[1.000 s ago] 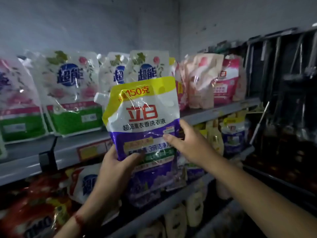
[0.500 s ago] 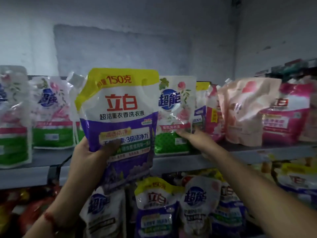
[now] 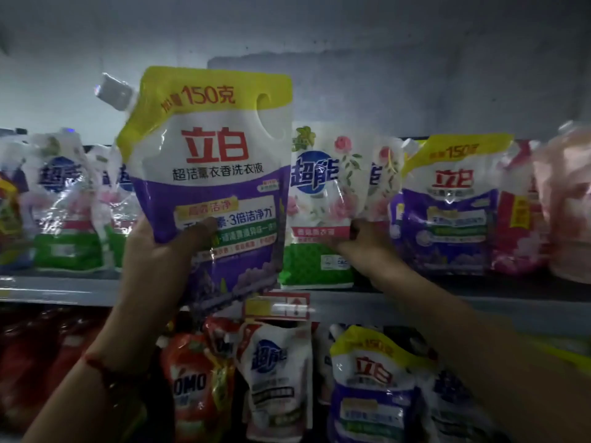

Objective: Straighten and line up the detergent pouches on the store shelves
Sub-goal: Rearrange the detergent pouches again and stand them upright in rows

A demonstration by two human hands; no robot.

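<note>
Aloft — purple pouch point(image 3: 211, 174) (left hand point(image 3: 160, 251))

Both forearms bare with no sleeves in view; left hand point(image 3: 160, 251) carries a thin red string bracelet point(image 3: 99, 367) at the wrist; right hand point(image 3: 361, 247) and its wrist bare, fingers unadorned where visible.

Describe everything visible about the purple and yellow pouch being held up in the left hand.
The purple and yellow pouch is a glossy, crinkled plastic stand-up bag: yellow top band, white middle with red characters, purple lower half with label panels. A white capped spout juts from its upper left corner, and a cut-out handle hole sits upper right. It is upright, slightly tilted, held clear in front of the upper shelf. Only the left hand grips it, low on its left side.
</note>
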